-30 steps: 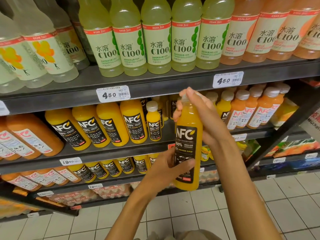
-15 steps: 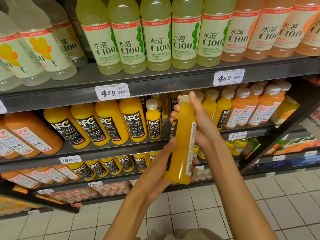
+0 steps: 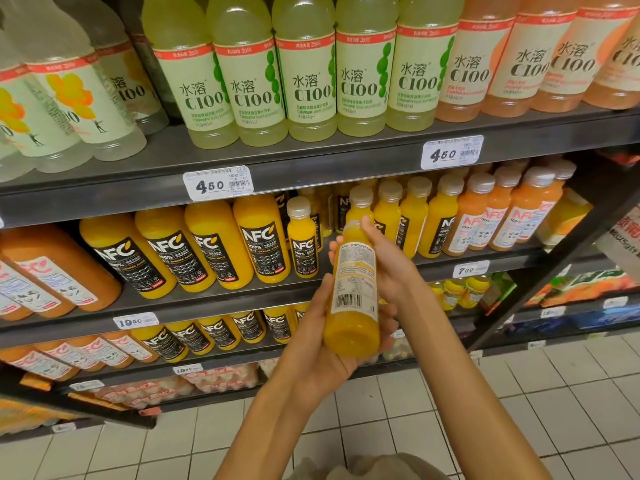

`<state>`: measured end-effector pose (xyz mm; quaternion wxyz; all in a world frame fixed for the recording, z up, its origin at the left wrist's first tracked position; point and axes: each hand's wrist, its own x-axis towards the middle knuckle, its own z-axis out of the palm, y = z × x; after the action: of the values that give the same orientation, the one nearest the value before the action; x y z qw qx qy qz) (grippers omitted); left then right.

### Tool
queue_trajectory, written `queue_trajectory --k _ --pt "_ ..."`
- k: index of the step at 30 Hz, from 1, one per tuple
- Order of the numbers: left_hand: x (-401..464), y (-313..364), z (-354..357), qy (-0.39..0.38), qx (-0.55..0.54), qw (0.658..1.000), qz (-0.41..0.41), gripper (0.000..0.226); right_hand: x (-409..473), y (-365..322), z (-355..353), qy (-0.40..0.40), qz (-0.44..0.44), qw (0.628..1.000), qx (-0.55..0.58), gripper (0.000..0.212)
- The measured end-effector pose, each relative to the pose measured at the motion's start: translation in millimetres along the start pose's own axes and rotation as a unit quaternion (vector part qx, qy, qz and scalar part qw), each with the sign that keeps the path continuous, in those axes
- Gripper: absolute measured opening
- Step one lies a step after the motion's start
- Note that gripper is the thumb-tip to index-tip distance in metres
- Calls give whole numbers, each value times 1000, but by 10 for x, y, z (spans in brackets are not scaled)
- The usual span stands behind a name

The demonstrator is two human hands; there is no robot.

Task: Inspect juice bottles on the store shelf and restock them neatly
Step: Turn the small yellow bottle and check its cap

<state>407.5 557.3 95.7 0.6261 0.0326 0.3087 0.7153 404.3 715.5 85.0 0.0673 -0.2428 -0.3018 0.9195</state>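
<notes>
Orange juice bottle [image 3: 354, 292] sits clasped by both hands, left hand [image 3: 317, 344] cupping the base, right hand [image 3: 384, 268] wrapping its neck; smooth, full, probably weighty, so grip mid-label.

Both bare forearms rise from the lower edge and converge at centre. The left hand [image 3: 320, 355], palm turned up, cups the base of a juice bottle [image 3: 354, 289], thumb lying along its side. The right hand [image 3: 388, 268] grips the upper part, fingers [image 3: 369, 227] wrapped over the shoulder.
</notes>
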Motion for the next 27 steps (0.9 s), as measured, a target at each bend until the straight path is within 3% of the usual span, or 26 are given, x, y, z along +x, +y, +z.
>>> queue_trajectory --k 5,9,14,18,21,24,27 --pt "16 -22 -75 104 194 975 0 61 44 -52 -37 43 -36 988 -145 33" --pt "13 -68 -68 117 137 984 -4 54 66 -48 -78 64 -31 973 -220 26" --pt "-17 18 -47 26 -76 996 -28 62 80 55 -173 6 45 996 -79 40" --pt "7 45 -35 3 -152 988 -16 59 137 163 -208 -12 79 997 -5 49" --pt "38 16 -77 -2 -140 990 -13 54 179 157 -209 4 85 996 29 51" --pt "64 -18 -133 11 -91 996 -22 55 158 64 -188 -21 33 998 39 42" --pt "104 -54 -223 65 60 996 28 53 100 -87 -147 -56 -79 995 -39 54"
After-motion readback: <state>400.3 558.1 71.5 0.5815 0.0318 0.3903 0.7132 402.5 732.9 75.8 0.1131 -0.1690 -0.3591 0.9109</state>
